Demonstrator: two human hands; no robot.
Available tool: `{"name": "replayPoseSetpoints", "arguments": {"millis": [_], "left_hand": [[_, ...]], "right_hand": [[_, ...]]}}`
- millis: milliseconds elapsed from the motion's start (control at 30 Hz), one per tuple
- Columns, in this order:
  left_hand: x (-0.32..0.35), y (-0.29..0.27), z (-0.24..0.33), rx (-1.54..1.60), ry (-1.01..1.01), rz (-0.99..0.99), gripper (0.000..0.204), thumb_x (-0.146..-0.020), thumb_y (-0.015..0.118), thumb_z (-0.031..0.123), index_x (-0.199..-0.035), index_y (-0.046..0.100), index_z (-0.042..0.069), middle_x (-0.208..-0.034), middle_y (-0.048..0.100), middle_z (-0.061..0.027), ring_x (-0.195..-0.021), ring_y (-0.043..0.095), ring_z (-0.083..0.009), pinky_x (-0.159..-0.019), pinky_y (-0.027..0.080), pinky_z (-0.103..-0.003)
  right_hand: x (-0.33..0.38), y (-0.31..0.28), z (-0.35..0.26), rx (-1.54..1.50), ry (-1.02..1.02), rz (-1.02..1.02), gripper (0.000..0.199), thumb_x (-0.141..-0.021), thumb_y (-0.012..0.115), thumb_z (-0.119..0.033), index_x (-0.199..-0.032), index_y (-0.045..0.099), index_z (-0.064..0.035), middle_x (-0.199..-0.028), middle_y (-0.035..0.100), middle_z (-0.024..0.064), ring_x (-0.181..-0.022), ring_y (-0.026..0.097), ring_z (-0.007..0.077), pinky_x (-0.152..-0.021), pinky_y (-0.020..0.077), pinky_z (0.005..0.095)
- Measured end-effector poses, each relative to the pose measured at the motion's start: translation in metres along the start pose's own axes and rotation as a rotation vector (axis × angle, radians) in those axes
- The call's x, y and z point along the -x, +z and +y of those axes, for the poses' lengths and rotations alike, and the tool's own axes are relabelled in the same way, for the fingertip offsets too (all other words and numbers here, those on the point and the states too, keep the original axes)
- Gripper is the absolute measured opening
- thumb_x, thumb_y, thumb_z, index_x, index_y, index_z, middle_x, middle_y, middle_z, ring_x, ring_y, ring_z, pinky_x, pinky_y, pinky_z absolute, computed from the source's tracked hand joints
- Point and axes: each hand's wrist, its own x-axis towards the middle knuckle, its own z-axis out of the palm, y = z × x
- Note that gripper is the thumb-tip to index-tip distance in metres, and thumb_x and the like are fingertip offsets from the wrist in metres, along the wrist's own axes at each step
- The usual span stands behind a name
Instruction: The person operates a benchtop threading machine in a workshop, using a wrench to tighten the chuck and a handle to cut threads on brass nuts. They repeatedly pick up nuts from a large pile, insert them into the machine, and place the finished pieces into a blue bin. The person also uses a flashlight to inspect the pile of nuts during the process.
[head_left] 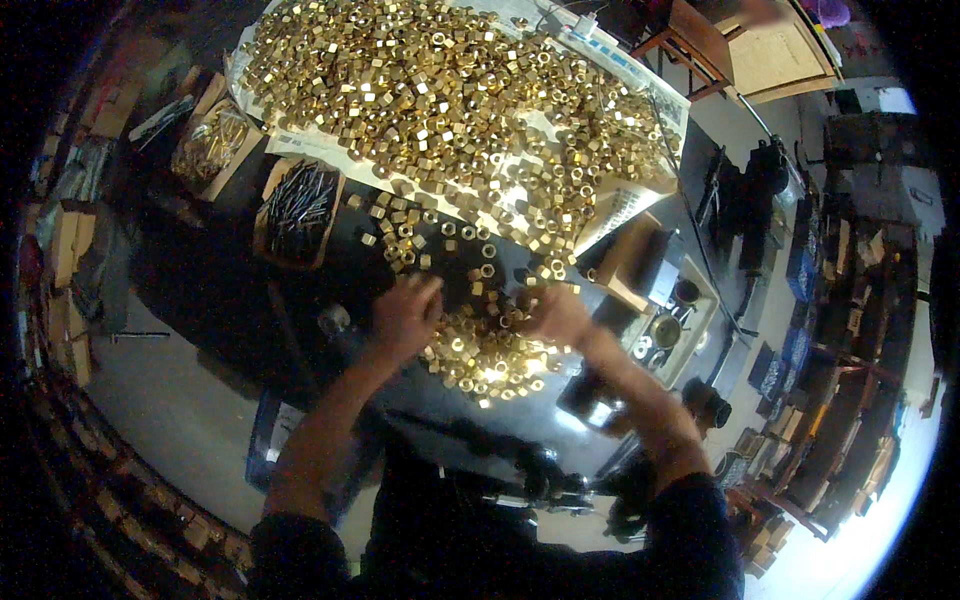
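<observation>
A small pile of brass hex nuts (490,368) lies on the dark tabletop close to me. At its left edge is my left hand (408,315), the fingers curled in; anything in them is hidden. Across the pile, my right hand (558,315) has its fingers bent together, tips next to several nuts; I cannot make out what they hold. Beyond my hands a great heap of brass nuts (430,90) covers printed paper sheets (330,158). Loose nuts (449,230) are scattered between heap and pile.
At the left stand a tray of dark metal rods (300,205) and an open box with a clear bag (212,145). To the right are a cardboard box (630,262) and a pale tray (690,325) with round containers. Loaded shelves (850,340) line the right side.
</observation>
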Motion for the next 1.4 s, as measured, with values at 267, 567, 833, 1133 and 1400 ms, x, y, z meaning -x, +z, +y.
{"name": "replayPoseSetpoints", "arguments": {"millis": [267, 567, 833, 1133, 1400], "left_hand": [[-0.062, -0.014, -0.062, -0.297, -0.166, 0.285, 0.031, -0.08, 0.054, 0.022, -0.106, 0.054, 0.005, -0.105, 0.053, -0.0192, -0.089, 0.054, -0.0347, -0.073, 0.046, -0.041], [-0.095, 0.027, -0.063, 0.116, -0.129, 0.355, 0.032, -0.074, 0.06, 0.02, -0.102, 0.057, 0.004, -0.101, 0.056, -0.0149, -0.094, 0.051, -0.0326, -0.082, 0.04, -0.039], [-0.104, 0.047, -0.017, 0.221, 0.053, 0.265, 0.028, -0.064, 0.067, 0.02, -0.089, 0.062, 0.01, -0.074, 0.06, -0.0064, -0.073, 0.056, -0.0272, -0.065, 0.044, -0.038], [-0.054, 0.065, -0.013, 0.119, 0.021, 0.148, 0.038, -0.062, 0.065, 0.021, -0.098, 0.062, 0.011, -0.095, 0.059, -0.0152, -0.085, 0.056, -0.0311, -0.071, 0.047, -0.04], [-0.036, 0.063, -0.014, 0.213, 0.029, -0.054, 0.041, -0.06, 0.063, 0.018, -0.101, 0.062, 0.013, -0.101, 0.057, -0.0141, -0.083, 0.055, -0.0309, -0.07, 0.046, -0.041]], "right_hand": [[-0.128, -0.143, 0.082, 0.338, 0.157, 0.472, 0.063, -0.067, 0.064, -0.037, -0.123, 0.043, -0.0195, -0.11, 0.055, 0.0103, -0.093, 0.056, 0.0279, -0.077, 0.0464, 0.0377], [-0.152, -0.111, 0.092, 0.207, -0.09, 0.214, 0.053, -0.075, 0.058, -0.035, -0.123, 0.044, -0.017, -0.109, 0.056, 0.004, -0.088, 0.057, 0.0206, -0.073, 0.0466, 0.0328], [-0.128, -0.037, 0.104, -0.366, -0.389, 0.153, 0.052, -0.077, 0.058, -0.012, -0.124, 0.039, -0.0033, -0.094, 0.062, 0.0094, -0.076, 0.059, 0.0205, -0.071, 0.0491, 0.0313], [-0.078, 0.017, 0.039, -0.08, -0.003, 0.244, 0.061, -0.061, 0.068, -0.031, -0.116, 0.049, -0.013, -0.101, 0.057, 0.0122, -0.088, 0.057, 0.026, -0.079, 0.0469, 0.0324], [-0.041, 0.039, 0.019, -0.023, -0.002, 0.123, 0.068, -0.062, 0.069, -0.037, -0.122, 0.044, -0.019, -0.119, 0.047, 0.0099, -0.104, 0.049, 0.0287, -0.083, 0.0451, 0.035]]}}
